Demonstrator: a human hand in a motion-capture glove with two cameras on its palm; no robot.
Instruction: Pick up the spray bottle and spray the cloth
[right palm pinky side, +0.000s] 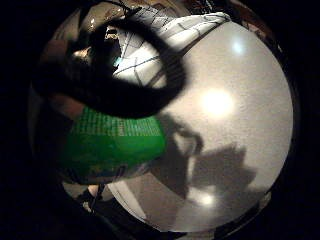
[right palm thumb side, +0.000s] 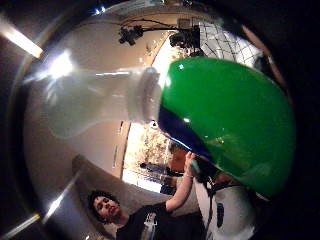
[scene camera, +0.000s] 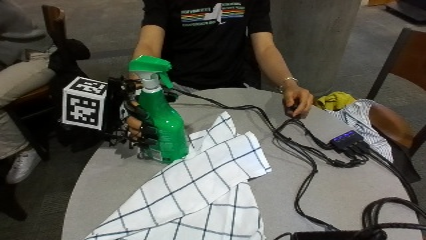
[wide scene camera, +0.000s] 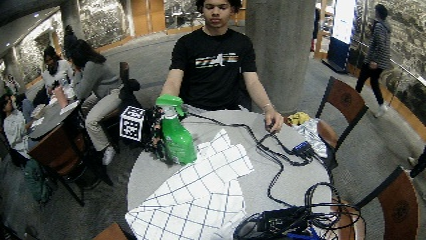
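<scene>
A green spray bottle (scene camera: 162, 127) with a green trigger head stands upright at the left of the round grey table (scene camera: 319, 195). My gloved right hand (scene camera: 135, 122) grips its body from the left, fingers curled round it. I cannot tell whether its base touches the table. A white cloth with dark checks (scene camera: 200, 185) lies spread right beside the bottle's base and reaches the table's front. The little finger side palm view shows the bottle's green label (right palm pinky side: 117, 142) close up, the cloth (right palm pinky side: 145, 45) beyond. The thumb side palm view is filled by the green body (right palm thumb side: 230, 120) and white neck (right palm thumb side: 145, 95).
The person's bare left hand (scene camera: 297, 101) rests on the table's far right by black cables (scene camera: 293, 145). A black hub (scene camera: 347, 141) and a yellow and striped bundle (scene camera: 353, 112) lie at the right edge. Wooden chairs (scene camera: 399, 60) stand around.
</scene>
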